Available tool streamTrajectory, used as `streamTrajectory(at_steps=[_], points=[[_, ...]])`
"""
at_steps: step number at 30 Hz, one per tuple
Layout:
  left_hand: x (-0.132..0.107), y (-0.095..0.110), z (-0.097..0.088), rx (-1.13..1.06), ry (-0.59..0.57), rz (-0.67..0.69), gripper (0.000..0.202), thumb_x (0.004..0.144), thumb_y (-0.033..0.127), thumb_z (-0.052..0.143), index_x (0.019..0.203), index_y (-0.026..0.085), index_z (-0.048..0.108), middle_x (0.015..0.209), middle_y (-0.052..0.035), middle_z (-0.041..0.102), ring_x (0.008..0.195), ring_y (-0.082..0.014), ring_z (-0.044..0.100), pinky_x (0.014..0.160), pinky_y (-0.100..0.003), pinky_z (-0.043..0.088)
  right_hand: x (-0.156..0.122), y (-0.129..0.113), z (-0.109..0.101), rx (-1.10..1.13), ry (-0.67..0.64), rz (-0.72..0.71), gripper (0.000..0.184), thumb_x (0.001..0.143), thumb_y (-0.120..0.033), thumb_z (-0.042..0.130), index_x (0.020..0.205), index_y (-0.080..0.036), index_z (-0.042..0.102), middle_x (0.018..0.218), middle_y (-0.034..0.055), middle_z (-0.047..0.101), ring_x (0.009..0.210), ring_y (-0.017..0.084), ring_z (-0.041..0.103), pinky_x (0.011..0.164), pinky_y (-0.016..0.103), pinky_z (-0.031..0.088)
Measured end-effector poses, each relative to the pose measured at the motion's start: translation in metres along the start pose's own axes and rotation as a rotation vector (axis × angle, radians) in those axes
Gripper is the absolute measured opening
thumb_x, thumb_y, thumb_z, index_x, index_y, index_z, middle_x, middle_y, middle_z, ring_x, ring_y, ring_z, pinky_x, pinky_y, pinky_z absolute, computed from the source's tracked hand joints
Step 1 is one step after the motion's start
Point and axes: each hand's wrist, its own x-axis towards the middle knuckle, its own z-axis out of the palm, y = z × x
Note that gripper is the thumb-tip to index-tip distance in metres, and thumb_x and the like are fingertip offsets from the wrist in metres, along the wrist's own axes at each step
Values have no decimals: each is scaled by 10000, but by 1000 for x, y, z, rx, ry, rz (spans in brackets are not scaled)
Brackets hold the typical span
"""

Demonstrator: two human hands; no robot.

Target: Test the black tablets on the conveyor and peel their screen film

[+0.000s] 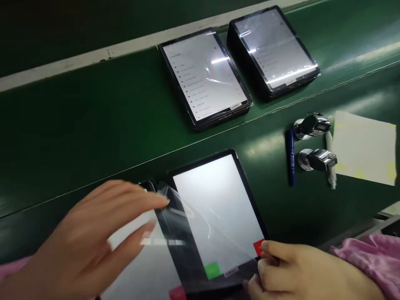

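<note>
In front of me lies a black-framed tablet (218, 200) with a bright white screen, a green patch at its lower left and a red one at its lower right corner. My right hand (290, 266) is closed on that lower right corner, thumb beside the red patch and fingers curled. Over a second lit tablet (134, 266) at the left hovers my left hand (96, 233), slightly blurred, with thumb and fingers apart. Its fingertip is near a clear film (175, 200) spanning the gap between the tablets; contact cannot be made out.
Farther back on the green surface lie a tablet (206, 79) showing a list and a tablet stack (275, 50). At the right are two shiny metal objects (317, 160), a blue pen (291, 158), a white pen (331, 166) and a pale paper sheet (364, 146).
</note>
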Motion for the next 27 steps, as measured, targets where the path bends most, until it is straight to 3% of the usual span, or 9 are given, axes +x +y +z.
streamTrajectory(at_steps=[3, 5, 7, 9, 12, 15, 17, 22, 27], points=[[25, 0, 14, 106, -66, 84, 389, 1065, 341, 456, 1419, 235, 579, 1184, 3, 779, 1037, -174, 737, 893, -296, 573, 2, 3, 1, 59, 23, 44, 228, 988, -343, 593, 1075, -496, 738, 1009, -97, 795, 782, 213, 748, 651, 380, 678], [30, 0, 20, 164, -51, 73, 444, 1078, 365, 438, 1481, 198, 526, 1257, -34, 761, 1100, -205, 738, 954, -331, 575, 15, 11, -7, -120, 80, -22, 334, 1019, -258, 514, 900, -437, 770, 827, -58, 766, 668, 203, 698, 512, 393, 605], [25, -2, 20, 113, -71, 43, 436, 1077, 384, 437, 1460, 212, 556, 1275, -26, 756, 1103, -209, 741, 951, -327, 584, 34, 28, -19, -311, 254, -87, 388, 1043, -187, 485, 800, -319, 758, 753, -20, 718, 633, 187, 656, 506, 386, 546], [15, -3, 12, 42, -98, -78, 444, 1068, 456, 444, 1414, 225, 602, 1301, -12, 746, 1072, -196, 744, 868, -282, 602, 57, 52, -35, -362, 440, -101, 285, 1038, -191, 554, 824, -241, 736, 813, 15, 704, 712, 190, 661, 580, 365, 540], [-8, -6, -6, 75, 7, -390, 477, 1042, 541, 443, 1327, 226, 661, 1267, -3, 755, 1007, -189, 737, 744, -251, 600, 86, 89, -63, -239, 661, -7, 117, 939, -205, 729, 828, -210, 693, 918, 33, 686, 802, 187, 661, 683, 332, 555], [-31, -9, -15, 134, 18, -656, 516, 1013, 585, 428, 1251, 215, 697, 1189, -25, 762, 1004, -217, 717, 664, -253, 585, 102, 108, -89, -65, 886, 117, 241, 825, -228, 854, 764, -223, 621, 865, 2, 668, 769, 176, 639, 723, 336, 570], [-40, -10, -14, 132, -35, -729, 579, 991, 645, 411, 1231, 208, 706, 1181, -53, 740, 976, -228, 701, 614, -251, 562, 105, 109, -100, 19, 953, 173, 272, 831, -246, 853, 767, -238, 589, 840, -11, 662, 744, 168, 629, 715, 339, 575], [-31, -7, -4, 173, -59, -711, 670, 983, 695, 353, 1280, 201, 694, 1170, -74, 676, 855, -205, 660, 700, -329, 570, 96, 94, -109, 79, 1022, 219, 301, 870, -304, 836, 777, -241, 557, 845, -16, 652, 767, 162, 628, 638, 313, 551], [-16, 0, -4, 211, -50, -572, 547, 1047, 556, 379, 1272, 166, 691, 1220, -58, 690, 1097, -253, 645, 1034, -506, 525, 81, 81, -105, 125, 981, 218, 371, 878, -414, 846, 776, -268, 521, 875, -22, 647, 704, 143, 590, 569, 328, 549]])
